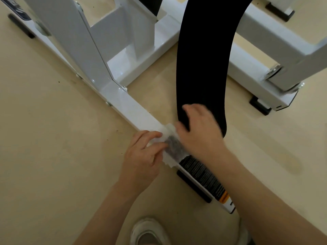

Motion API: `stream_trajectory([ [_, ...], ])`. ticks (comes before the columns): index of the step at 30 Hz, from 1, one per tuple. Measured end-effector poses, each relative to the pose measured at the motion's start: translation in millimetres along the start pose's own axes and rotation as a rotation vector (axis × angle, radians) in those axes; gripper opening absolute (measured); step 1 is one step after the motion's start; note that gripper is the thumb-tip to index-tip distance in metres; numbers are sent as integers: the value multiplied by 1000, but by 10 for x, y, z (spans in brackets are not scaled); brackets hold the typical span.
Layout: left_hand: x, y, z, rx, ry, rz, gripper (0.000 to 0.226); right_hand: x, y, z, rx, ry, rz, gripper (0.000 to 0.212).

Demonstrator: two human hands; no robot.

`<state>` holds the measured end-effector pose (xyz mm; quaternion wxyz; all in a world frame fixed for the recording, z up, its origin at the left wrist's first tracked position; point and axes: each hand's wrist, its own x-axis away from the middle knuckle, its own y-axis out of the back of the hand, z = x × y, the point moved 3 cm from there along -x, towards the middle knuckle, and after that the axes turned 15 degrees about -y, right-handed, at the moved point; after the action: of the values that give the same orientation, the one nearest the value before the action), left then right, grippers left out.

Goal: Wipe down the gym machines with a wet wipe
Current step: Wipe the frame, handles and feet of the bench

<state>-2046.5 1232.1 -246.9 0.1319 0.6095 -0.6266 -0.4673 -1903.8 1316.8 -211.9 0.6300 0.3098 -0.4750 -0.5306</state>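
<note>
While both hands meet on the white base rail (139, 112) of the gym machine, the wet wipe (170, 149) lies draped across the top of that rail between them, its middle showing a dark grey patch. The left hand (143, 154) sits on the wipe's outer edge with its fingers bent. The forefinger lies on top of the sheet, the next finger is below it, and white tissue is bunched between the two, so this hand grips the wipe. The right hand (200, 133) is blurred. Its fingers are spread and only loosely bent, open rather than clenched. Its thumb side touches the far corner of the wipe, and its fingers lie over the lower end of a long curved black pad (203, 59) that hangs down from above that hand.

Just beneath the right wrist, toward the person, a black warning label (203, 175) with fine white print and an orange end is stuck on the rail, touching the wipe's near edge. Beyond both hands the rail joins grey-white upright posts (70, 32). Below the left forearm a pale shoe (148, 232) stands on the beige floor (53, 147), which is flecked with a few dark specks near the left hand.
</note>
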Motion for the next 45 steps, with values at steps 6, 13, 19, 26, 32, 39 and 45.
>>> stream_trajectory([
  [6,187,235,91,54,266,-238,33,203,-540,147,192,-11,209,65],
  [13,-175,-109,-253,-38,-155,136,31,779,-295,-619,329,-99,136,49],
  [19,-178,-216,-250,-71,-223,240,34,1125,-121,-1121,322,-201,151,48],
  [26,-19,-170,-122,-62,-157,125,41,769,-338,-596,308,-124,107,52],
  [32,-7,51,187,-17,184,-39,51,79,-668,496,335,159,25,47],
  [39,-163,382,652,-205,240,-65,50,-405,-775,1002,141,279,314,79],
  [45,-191,411,509,-198,156,318,71,-500,-695,843,-35,181,424,25],
])
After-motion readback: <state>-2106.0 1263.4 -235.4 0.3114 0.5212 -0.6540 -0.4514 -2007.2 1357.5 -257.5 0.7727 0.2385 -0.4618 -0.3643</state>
